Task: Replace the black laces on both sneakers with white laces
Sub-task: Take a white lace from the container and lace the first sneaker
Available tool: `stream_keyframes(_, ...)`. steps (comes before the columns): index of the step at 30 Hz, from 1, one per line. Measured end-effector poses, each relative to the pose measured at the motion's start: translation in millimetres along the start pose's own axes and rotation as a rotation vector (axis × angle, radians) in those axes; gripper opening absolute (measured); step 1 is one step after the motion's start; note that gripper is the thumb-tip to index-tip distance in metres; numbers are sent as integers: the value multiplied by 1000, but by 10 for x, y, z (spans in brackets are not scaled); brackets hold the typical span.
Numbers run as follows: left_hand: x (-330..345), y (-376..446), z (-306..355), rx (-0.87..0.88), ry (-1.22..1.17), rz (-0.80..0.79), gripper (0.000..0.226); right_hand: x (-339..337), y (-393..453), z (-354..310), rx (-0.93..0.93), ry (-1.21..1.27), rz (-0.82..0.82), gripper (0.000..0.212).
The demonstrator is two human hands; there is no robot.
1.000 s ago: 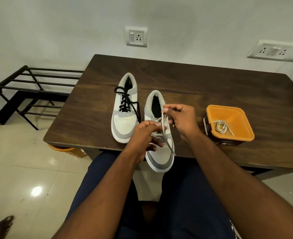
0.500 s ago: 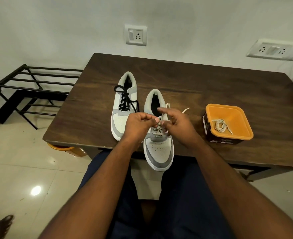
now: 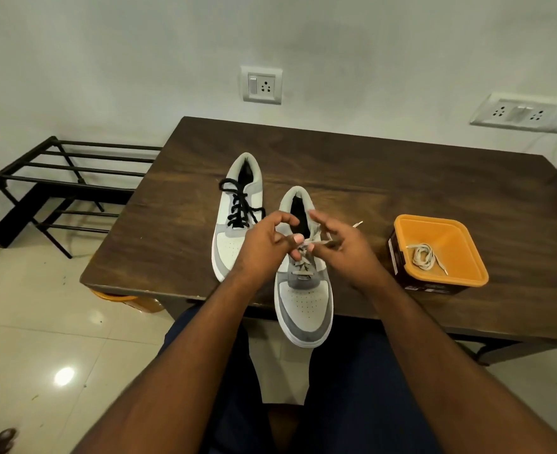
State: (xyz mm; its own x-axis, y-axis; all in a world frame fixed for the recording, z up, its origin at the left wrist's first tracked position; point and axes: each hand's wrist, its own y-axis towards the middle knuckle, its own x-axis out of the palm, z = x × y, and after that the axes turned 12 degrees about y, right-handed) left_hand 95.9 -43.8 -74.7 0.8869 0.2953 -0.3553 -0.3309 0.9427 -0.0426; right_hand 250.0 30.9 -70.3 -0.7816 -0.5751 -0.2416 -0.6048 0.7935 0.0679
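Note:
Two white and grey sneakers lie on the dark wooden table. The left sneaker carries a loose black lace. The right sneaker overhangs the front table edge and has a white lace threaded through its lower eyelets. My left hand and my right hand meet over its tongue, each pinching a strand of the white lace. One lace tip pokes out to the right of my right hand. A second white lace lies coiled in the orange tub.
A black metal shoe rack stands on the tiled floor left of the table. An orange object sits under the table's front left corner. Wall sockets are mounted behind the table. My legs are under the front edge.
Both hands dropped from a raised lace pull down to the middle eyelets and then spread slightly apart, fingers opening out. The free lace end now lies to the right of the shoe.

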Motion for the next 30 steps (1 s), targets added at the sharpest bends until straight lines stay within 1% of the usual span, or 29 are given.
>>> stream_keyframes(2, 23, 6, 31, 36, -3, -12, 20, 74, 13, -43, 9, 200, -93, 49)
stream_keyframes(3, 27, 22, 41, 46, 7, -4, 20, 100, 32, -56, 3, 257, -88, 40)
stream_keyframes(5, 28, 52, 28, 34, 38, 36, 20, 114, 69, -60, 14, 279, 21, 24)
stream_keyframes(6, 24, 67, 17, 28, 41, 70, 18, 104, 88, -42, 31, 253, 79, 20)
stream_keyframes(8, 11, 118, -44, 28, 67, 155, 11, 70, 127, 6, 74, 153, 157, 20)
stream_keyframes(9, -2, 153, -90, 35, 114, 192, 7, 54, 146, 33, 97, 87, 174, 21)
stream_keyframes(10, -11, 184, -131, 41, 170, 202, 9, 39, 160, 43, 110, 23, 175, 20)
stream_keyframes(13, -5, 225, -239, 52, 315, 113, 35, 23, 181, 27, 123, -65, 128, 13)
stream_keyframes(14, 8, 220, -261, 55, 336, 96, 39, 25, 187, 16, 120, -78, 119, 11)
stream_keyframes(15, 19, 211, -283, 53, 336, 98, 41, 33, 197, 1, 104, -98, 116, 8)
stream_keyframes(18, 48, 181, -344, 28, 221, 118, 41, 64, 271, -35, 15, -216, 112, 7)
stream_keyframes(20, 60, 171, -373, 18, 170, 125, 43, 97, 342, -5, -20, -328, 62, 9)
stream_keyframes(22, 67, 170, -391, 13, 135, 132, 44, 124, 396, 45, -15, -443, 3, 12)
stream_keyframes(24, 66, 171, -404, 12, 120, 135, 44, 149, 413, 85, 5, -504, -24, 14)
stream_keyframes(27, 63, 181, -405, 19, 110, 136, 44, 202, 406, 127, 9, -552, -33, 15)
stream_keyframes(30, 63, 186, -411, 22, 103, 140, 44, 252, 415, 145, 33, -490, -11, 16)
